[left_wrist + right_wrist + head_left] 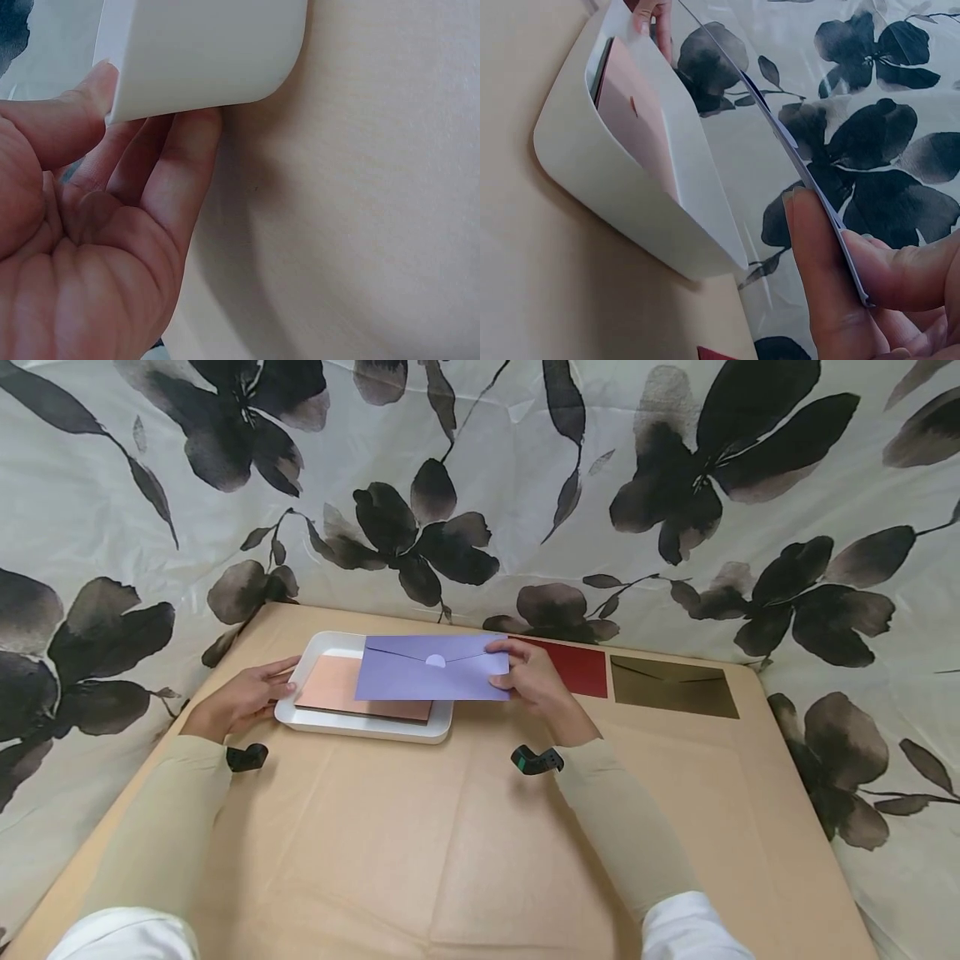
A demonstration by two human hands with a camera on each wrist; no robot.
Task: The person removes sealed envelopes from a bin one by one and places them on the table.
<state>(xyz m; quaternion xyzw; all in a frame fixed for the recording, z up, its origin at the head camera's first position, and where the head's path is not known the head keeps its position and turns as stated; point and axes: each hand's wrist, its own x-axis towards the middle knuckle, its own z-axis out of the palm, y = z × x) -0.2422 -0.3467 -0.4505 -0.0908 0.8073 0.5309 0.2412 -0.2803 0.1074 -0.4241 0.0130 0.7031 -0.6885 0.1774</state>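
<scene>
Your right grip pinches the purple envelope by its three-o'clock end, above the white tray. Your left grip holds the tray's nine-o'clock end.

A tan table, with faint creases on its top, carries the things. Near its far edge, to the right, two flat pieces lie side by side – a partly hidden red piece and a gold envelope. Farther left is a white tray – whether its whole base touches, I cannot tell.
</scene>
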